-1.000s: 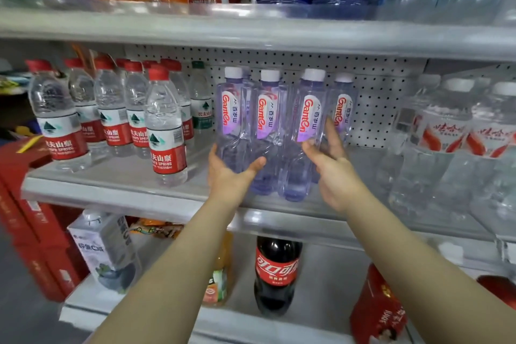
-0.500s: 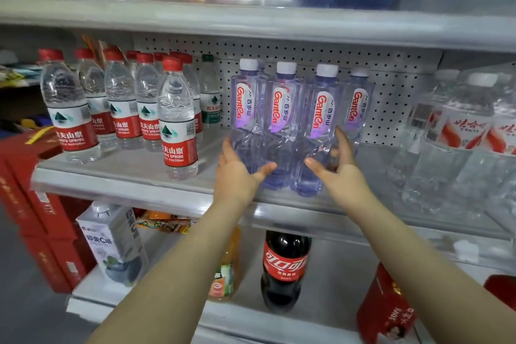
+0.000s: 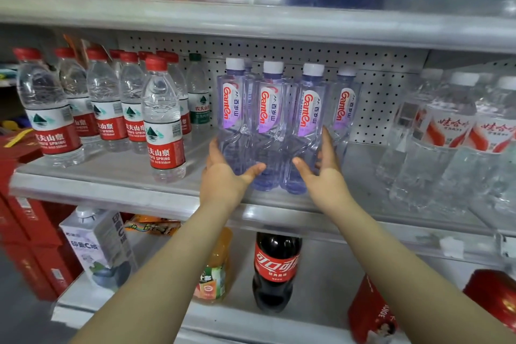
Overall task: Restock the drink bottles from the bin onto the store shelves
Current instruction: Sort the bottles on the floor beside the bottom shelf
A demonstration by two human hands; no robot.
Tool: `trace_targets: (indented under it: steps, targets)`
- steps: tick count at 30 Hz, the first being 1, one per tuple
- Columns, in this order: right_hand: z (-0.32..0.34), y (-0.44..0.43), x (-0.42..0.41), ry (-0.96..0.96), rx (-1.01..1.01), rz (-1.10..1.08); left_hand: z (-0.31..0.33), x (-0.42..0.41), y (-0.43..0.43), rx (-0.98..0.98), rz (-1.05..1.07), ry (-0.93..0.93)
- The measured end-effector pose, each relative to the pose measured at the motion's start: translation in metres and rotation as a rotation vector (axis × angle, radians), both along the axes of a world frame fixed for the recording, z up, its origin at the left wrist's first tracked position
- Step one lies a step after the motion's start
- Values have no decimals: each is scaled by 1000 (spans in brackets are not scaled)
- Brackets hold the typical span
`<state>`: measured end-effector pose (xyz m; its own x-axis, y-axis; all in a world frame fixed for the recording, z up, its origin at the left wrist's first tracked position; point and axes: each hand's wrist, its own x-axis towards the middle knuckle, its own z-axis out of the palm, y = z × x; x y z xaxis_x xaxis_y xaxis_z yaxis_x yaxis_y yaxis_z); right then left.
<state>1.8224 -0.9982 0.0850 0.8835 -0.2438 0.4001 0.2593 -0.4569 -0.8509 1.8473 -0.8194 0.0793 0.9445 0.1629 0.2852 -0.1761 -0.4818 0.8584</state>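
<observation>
Three purple-tinted Ganten bottles [image 3: 272, 123] with white caps stand side by side at the front of the middle shelf [image 3: 111, 193]; a further Ganten bottle [image 3: 344, 109] stands behind on the right. My left hand [image 3: 226, 176] presses straight fingers against the left bottle's lower side, thumb across the front. My right hand [image 3: 321, 176] presses the right bottle's lower side the same way. Both hands bracket the group near its base. The bin is out of view.
Red-capped Nongfu Spring bottles [image 3: 164, 126] crowd the shelf's left part, one standing forward. Clear Wahaha bottles [image 3: 446, 137] fill the right. A cola bottle [image 3: 276, 268], a juice bottle [image 3: 213, 274] and a carton [image 3: 97, 248] stand below. The upper shelf [image 3: 251, 17] overhangs closely.
The view has drifted so the shelf sits lower right in frame. My hands have moved closer together at the bottles' base, squeezing the three bottles into a tighter group.
</observation>
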Motion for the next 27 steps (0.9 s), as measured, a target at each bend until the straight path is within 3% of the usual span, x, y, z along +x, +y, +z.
trace_targets:
  steps: [12, 16, 19, 22, 27]
  targets:
    - [14, 0, -15, 48, 185, -30, 17, -12, 11, 13, -102, 70]
    - [8, -7, -55, -73, 357, -19, 8, -55, 9, -39, -37, -232]
    - [-14, -20, -99, -107, 393, 13, -16, -91, 0, -130, -141, -357]
    - [-43, -41, -140, -20, 346, 26, -43, -118, -15, -200, -287, -273]
    - [-91, -84, -205, 344, 116, 97, -97, -159, -42, -113, -543, -60]
